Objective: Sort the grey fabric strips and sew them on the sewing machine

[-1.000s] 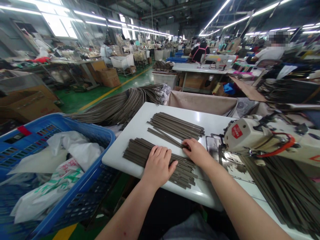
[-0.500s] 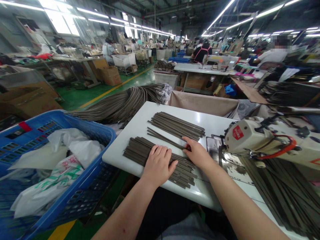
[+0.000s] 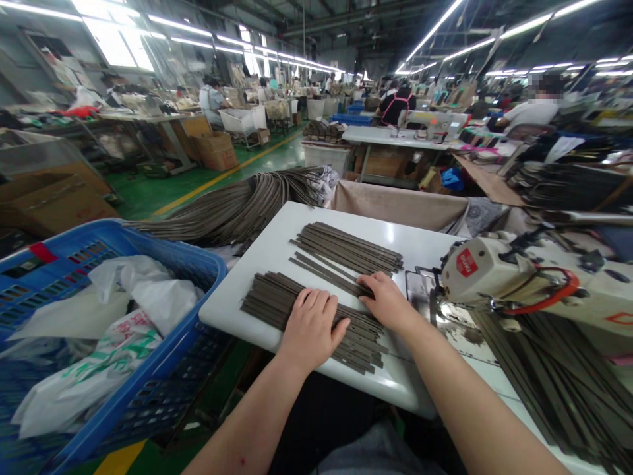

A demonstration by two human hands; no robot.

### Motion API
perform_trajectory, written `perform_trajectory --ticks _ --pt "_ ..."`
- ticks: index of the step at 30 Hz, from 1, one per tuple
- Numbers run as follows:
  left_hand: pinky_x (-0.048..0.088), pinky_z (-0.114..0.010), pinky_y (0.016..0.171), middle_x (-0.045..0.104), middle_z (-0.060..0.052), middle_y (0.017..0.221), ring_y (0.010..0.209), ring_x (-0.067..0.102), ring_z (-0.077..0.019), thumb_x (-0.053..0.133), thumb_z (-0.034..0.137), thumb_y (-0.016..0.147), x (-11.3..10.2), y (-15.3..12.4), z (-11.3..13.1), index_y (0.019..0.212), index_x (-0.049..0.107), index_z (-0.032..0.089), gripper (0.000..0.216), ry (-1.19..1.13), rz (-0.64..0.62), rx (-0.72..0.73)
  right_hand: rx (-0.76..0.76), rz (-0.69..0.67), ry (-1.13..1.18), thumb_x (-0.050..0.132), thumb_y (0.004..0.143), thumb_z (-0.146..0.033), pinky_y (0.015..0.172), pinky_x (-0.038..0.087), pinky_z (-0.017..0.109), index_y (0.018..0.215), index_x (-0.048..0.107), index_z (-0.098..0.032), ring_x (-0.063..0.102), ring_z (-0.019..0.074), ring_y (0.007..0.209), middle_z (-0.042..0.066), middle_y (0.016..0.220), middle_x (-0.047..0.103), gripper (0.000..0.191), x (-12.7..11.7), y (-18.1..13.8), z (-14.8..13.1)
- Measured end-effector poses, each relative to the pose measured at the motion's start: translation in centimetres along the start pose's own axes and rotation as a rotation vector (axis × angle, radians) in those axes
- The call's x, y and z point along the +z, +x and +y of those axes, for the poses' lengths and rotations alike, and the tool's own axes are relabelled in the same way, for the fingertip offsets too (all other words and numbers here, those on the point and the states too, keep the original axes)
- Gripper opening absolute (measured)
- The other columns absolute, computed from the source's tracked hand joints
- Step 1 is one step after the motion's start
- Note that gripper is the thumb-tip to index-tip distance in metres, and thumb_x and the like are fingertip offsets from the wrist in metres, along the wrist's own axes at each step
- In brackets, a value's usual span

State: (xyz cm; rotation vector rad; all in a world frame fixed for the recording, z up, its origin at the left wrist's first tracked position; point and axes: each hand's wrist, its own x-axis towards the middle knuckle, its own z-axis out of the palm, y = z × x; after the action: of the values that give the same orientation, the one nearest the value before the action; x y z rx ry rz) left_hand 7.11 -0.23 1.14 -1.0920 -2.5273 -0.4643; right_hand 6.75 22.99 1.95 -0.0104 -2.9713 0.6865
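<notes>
**Loose strips under two hands at the table edge**

The fingers of the left hand [image 3: 311, 326] are spread flat and pressed down on the near stack of strips [image 3: 277, 305], just below the middle of the frame; nothing is gripped, the stack is only pinned. The fingertips of the right hand [image 3: 388, 303] are curled onto the end of a single strip [image 3: 321, 272], which lies crosswise between the near stack and the far stack of strips [image 3: 349, 247]. Whether that end is pinched or merely pressed cannot be told, since the thumb is hidden.

Both stacks lie on the white table [image 3: 257, 257], and the near one runs close to the front edge. If the single strip is dragged sideways, the neighbouring strips could be fanned out of line, because only the left palm holds them. A push toward the body could send the lowest strips over the edge into the gap beside the blue crate [image 3: 192, 260] at lower left.

To the right, the sewing machine [image 3: 494, 270] stands just beside the right wrist; a wide sweep of that arm could be caught on its red-orange cable [image 3: 558, 293]. The long bundle [image 3: 237, 208] hanging past the table's upper left corner could be snagged if the far stack is shoved back.
</notes>
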Motion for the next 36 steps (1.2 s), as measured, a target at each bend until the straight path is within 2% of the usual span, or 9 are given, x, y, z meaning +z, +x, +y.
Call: perform_trajectory --ticks 3,7,12,17,19,21,24,30,36 --pt "0.039 -0.055 0.117 0.065 -0.014 0.122 0.119 0.059 -0.0318 0.052 0.044 0.103 0.0 0.0 0.0 0.124 0.060 0.017 0.035 0.003 -0.005 -0.002 -0.065 0.027 0.022 0.070 0.082 -0.008 0.107 0.047 0.042 0.113 0.072 -0.021 0.060 0.0258 0.114 0.009 0.115 0.066 0.033 0.2 -0.2 0.0" --pt "0.038 -0.054 0.119 0.065 -0.015 0.131 0.126 0.058 -0.0323 0.051 0.045 0.104 0.3 -0.3 -0.2 0.134 0.058 0.016 0.042 0.007 0.010 -0.002 -0.096 0.034 0.068 0.064 0.084 -0.005 0.109 0.048 0.045 0.127 0.068 -0.019 0.062 0.0254 0.114 0.011 0.118 0.067 0.046 0.6 -0.7 -0.2" --pt "0.033 -0.053 0.124 0.044 -0.015 0.163 0.151 0.039 -0.0316 0.049 0.044 0.105 0.6 -0.3 -0.4 0.157 0.039 0.014 0.061 0.016 0.032 0.028 -0.230 -0.168 0.262 0.053 0.079 0.003 0.108 0.050 0.037 0.128 0.073 -0.023 0.065 0.0208 0.112 0.008 0.115 0.068 0.059 0.0 -1.1 -0.4" --pt "0.030 -0.054 0.125 0.062 -0.012 0.146 0.143 0.049 -0.0301 0.048 0.044 0.105 0.7 -0.1 -0.5 0.146 0.053 0.016 0.050 -0.022 -0.023 0.006 -0.273 -0.265 0.315 0.052 0.077 0.003 0.104 0.052 0.035 0.119 0.078 -0.022 0.068 0.0201 0.107 0.006 0.110 0.071 0.056 -0.6 -0.2 -0.4" --pt "0.031 -0.054 0.125 0.064 -0.012 0.142 0.138 0.053 -0.0300 0.049 0.044 0.104 0.7 0.0 -0.4 0.142 0.056 0.017 0.047 -0.033 -0.032 -0.003 -0.220 -0.195 0.274 0.055 0.083 -0.002 0.100 0.054 0.036 0.112 0.079 -0.021 0.069 0.0213 0.102 0.007 0.106 0.073 0.042 -0.5 0.4 -0.4" --pt "0.032 -0.054 0.124 0.065 -0.012 0.140 0.136 0.055 -0.0300 0.051 0.043 0.103 0.6 0.1 -0.4 0.140 0.058 0.017 0.045 -0.039 -0.029 -0.007 -0.146 -0.015 0.160 0.059 0.088 -0.009 0.100 0.053 0.040 0.112 0.077 -0.018 0.067 0.0249 0.104 0.010 0.108 0.072 0.032 -0.3 0.9 -0.3" --pt "0.033 -0.054 0.123 0.065 -0.012 0.138 0.133 0.056 -0.0302 0.053 0.041 0.102 0.5 0.4 -0.3 0.137 0.059 0.017 0.043 -0.045 -0.029 -0.009 -0.068 0.221 -0.095 0.065 0.090 -0.015 0.105 0.050 0.048 0.123 0.072 -0.015 0.062 0.0320 0.113 0.016 0.117 0.069 0.033 0.1 1.4 0.3" --pt "0.038 -0.052 0.116 0.069 -0.012 0.126 0.119 0.061 -0.0285 0.050 0.033 0.103 0.3 1.7 0.0 0.139 0.057 0.015 0.042 -0.048 -0.032 -0.016 -0.116 0.193 -0.352 0.060 0.095 -0.012 0.097 0.051 0.044 0.122 0.069 -0.015 0.061 0.0316 0.105 0.016 0.111 0.069 0.029 0.8 1.2 1.0" --pt "0.046 -0.048 0.106 0.068 -0.010 0.103 0.102 0.062 -0.0273 0.051 0.027 0.101 0.2 3.3 0.4 0.101 0.070 0.018 0.021 -0.019 -0.049 -0.081 -0.115 0.259 -0.335 0.059 0.096 -0.014 0.096 0.052 0.045 0.122 0.069 -0.015 0.061 0.0316 0.102 0.016 0.110 0.069 0.028 1.7 0.9 1.2"
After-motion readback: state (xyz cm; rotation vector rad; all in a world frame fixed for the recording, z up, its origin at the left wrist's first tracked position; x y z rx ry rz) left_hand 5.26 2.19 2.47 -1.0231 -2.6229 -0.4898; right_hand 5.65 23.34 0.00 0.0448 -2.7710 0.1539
